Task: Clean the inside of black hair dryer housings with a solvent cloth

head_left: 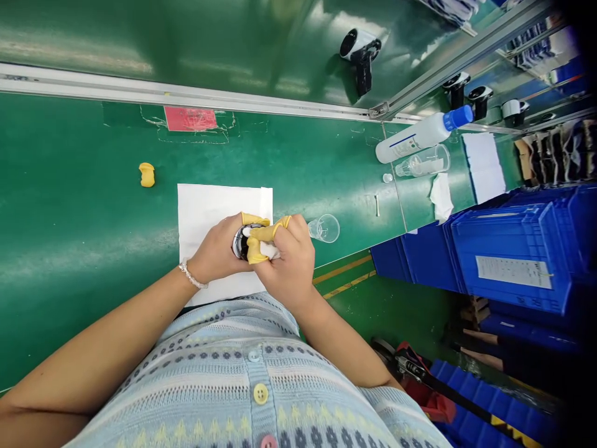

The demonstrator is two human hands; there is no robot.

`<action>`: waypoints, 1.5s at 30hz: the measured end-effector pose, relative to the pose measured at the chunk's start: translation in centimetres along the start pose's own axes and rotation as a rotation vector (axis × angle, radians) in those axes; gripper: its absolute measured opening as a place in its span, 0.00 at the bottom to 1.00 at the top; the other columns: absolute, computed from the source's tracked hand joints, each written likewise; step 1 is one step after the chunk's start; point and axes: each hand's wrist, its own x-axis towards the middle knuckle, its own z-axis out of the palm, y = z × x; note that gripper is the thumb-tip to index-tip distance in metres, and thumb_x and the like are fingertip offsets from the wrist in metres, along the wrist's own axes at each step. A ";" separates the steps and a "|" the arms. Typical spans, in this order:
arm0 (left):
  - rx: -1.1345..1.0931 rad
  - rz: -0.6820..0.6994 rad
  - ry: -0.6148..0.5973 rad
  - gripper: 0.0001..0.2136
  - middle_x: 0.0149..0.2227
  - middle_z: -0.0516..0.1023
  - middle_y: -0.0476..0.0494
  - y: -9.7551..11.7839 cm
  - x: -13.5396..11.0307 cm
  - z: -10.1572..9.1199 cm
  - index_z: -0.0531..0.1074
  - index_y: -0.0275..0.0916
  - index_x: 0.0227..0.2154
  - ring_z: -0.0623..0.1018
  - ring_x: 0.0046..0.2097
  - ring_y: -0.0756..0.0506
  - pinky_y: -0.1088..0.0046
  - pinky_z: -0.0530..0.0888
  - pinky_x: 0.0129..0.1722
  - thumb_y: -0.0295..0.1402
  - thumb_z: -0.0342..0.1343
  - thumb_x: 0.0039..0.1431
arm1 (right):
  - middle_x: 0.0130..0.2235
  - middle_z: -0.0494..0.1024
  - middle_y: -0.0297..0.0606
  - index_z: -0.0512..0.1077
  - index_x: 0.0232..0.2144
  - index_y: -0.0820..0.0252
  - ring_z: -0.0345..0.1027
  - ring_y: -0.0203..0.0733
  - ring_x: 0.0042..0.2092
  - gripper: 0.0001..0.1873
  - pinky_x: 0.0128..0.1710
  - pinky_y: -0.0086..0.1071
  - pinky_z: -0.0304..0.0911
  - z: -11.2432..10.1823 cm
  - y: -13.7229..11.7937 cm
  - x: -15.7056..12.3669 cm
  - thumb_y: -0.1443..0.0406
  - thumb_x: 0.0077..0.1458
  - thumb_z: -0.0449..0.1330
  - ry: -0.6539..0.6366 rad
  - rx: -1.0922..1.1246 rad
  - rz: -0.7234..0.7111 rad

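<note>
Hands meet just below the middle of the frame, over a white sheet (209, 202) on the green table (93, 218). The left hand (221, 246) is curled around a small, round, black and shiny thing (239, 245). The right hand (295, 258) has its fingers bent in close and pinches something white and soft (269, 251). A small white tip (246, 231) pokes out by the yellow covers (262, 233) on the fingers. I cannot tell if the tip and the soft bit are one piece.

The round thing sits between the two hands, inside the left one, so the left hand is nearer to it. From the right hand, it lies toward the left of the frame. Its round side looks up, and I see no long way to it, as fingers hide much of it. The white tip points left, over the round thing. I cannot tell if they touch.

A clear cup (328, 228) lies just to the right of the right hand. Farther off, at the upper right, a white bottle (413, 139) with a blue cap lies on its side.
</note>
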 end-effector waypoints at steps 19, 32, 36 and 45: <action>0.036 0.004 0.031 0.17 0.38 0.77 0.47 0.0 0.0 0.1 0.67 0.39 0.40 0.77 0.37 0.45 0.71 0.72 0.37 0.38 0.58 0.47 | 0.24 0.58 0.33 0.55 0.22 0.56 0.51 0.41 0.29 0.09 0.28 0.34 0.48 0.4 0.1 0.6 0.67 0.51 0.51 0.012 -0.141 -0.028; 0.028 0.026 0.042 0.17 0.37 0.77 0.49 -0.1 0.1 0.2 0.67 0.39 0.40 0.76 0.36 0.46 0.73 0.72 0.36 0.36 0.59 0.46 | 0.25 0.58 0.34 0.57 0.23 0.57 0.51 0.41 0.30 0.06 0.29 0.34 0.47 0.0 0.5 1.1 0.68 0.50 0.51 -0.098 -0.146 -0.074; 0.009 0.016 0.027 0.18 0.37 0.77 0.49 -0.3 0.0 0.1 0.67 0.40 0.40 0.77 0.37 0.46 0.72 0.72 0.36 0.36 0.61 0.44 | 0.26 0.58 0.34 0.61 0.24 0.58 0.51 0.40 0.31 0.06 0.29 0.33 0.48 -1.0 1.2 1.3 0.68 0.52 0.51 -0.186 -0.092 -0.191; -0.009 0.009 -0.005 0.18 0.37 0.77 0.48 -0.3 0.1 -0.1 0.67 0.39 0.40 0.76 0.37 0.46 0.72 0.71 0.36 0.36 0.60 0.44 | 0.26 0.58 0.34 0.61 0.23 0.59 0.48 0.39 0.30 0.08 0.28 0.32 0.47 -1.6 1.4 1.5 0.70 0.54 0.51 -0.259 -0.014 -0.306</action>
